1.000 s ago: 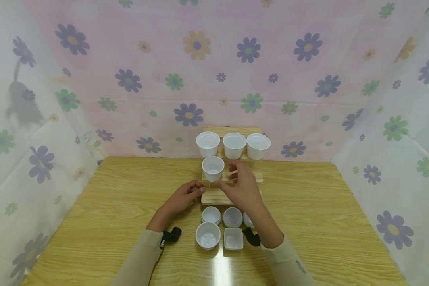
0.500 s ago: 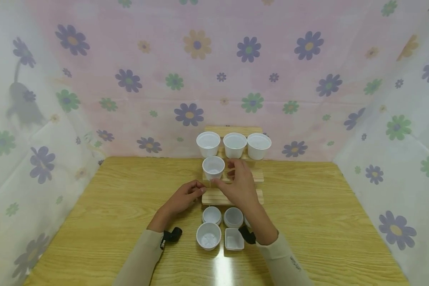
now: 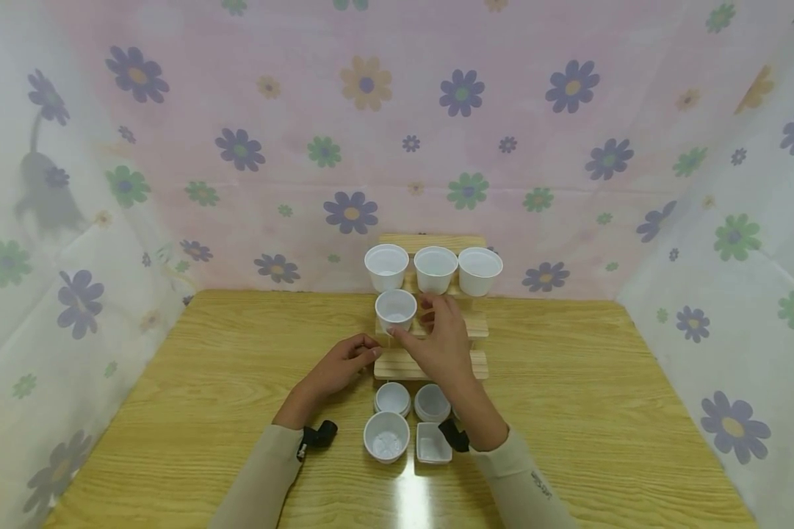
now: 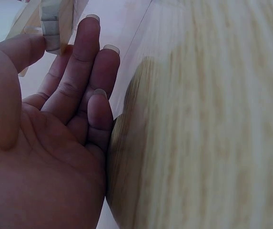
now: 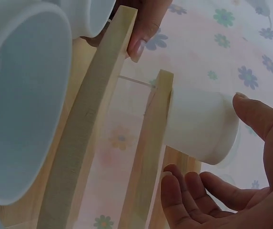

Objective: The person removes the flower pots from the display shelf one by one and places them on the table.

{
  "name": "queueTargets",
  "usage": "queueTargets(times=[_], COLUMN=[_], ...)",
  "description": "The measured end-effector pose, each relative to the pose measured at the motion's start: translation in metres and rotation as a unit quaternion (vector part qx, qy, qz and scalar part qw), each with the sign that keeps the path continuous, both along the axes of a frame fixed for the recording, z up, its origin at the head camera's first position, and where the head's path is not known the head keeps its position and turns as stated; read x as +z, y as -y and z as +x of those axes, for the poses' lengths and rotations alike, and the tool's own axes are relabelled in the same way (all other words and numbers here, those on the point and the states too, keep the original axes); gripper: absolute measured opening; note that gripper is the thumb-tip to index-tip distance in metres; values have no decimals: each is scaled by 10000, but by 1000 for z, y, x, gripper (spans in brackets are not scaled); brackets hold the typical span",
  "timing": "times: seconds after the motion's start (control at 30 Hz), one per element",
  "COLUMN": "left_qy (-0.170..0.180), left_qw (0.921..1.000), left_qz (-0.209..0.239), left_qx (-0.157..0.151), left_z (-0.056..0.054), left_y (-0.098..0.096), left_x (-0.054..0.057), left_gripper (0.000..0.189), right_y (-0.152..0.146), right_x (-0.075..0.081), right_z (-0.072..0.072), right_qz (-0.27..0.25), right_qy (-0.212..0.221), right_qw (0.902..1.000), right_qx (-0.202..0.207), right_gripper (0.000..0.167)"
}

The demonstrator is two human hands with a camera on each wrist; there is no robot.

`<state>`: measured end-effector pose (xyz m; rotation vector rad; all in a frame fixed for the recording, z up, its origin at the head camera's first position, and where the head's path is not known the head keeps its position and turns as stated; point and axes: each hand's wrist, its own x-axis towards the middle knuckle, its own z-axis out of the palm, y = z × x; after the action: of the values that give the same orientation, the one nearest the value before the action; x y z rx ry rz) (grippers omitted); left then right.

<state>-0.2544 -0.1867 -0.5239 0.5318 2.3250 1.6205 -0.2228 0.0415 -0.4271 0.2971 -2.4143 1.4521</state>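
Note:
A stepped wooden rack [image 3: 430,364] stands at the back of the table. My left hand [image 3: 344,364] pinches the left end of a lower shelf board, thumb on one side and fingers on the other; in the left wrist view the thumb [image 4: 31,47] meets the board's end. A round white cup [image 3: 395,308] stands upright at the left of the second tier from the top holding cups. My right hand [image 3: 443,342] is beside it, thumb tip right at the cup's wall. In the right wrist view its curved fingers [image 5: 188,195] stay apart from the cup [image 5: 203,124].
Three larger white cups [image 3: 435,270] line the tier above. In front of the rack sit small round white cups [image 3: 393,399], a bigger round cup [image 3: 386,438] and a square white cup [image 3: 433,443], near my right wrist. A flowered cloth [image 3: 264,242] hangs behind the table.
My right hand has shifted slightly left and up, its thumb closer over the cup's front. The left hand and the cups have stayed in place.

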Motion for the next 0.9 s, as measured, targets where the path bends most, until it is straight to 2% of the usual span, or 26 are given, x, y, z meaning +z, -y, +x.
queueTargets(times=[0.47,0.9], left_qy=[10,27], left_qw=[10000,10000], left_qz=[-31,-39], left_qx=[13,21], left_z=[0,1], left_y=[-1,-1], left_x=[-1,0], left_gripper=[26,26], right_y=[2,2], right_x=[-8,-8], right_z=[-6,-8], right_qz=[-6,-20], right_qy=[-289,-22], right_qw=[9996,9998], right_qx=[-5,192], right_gripper=[67,67])
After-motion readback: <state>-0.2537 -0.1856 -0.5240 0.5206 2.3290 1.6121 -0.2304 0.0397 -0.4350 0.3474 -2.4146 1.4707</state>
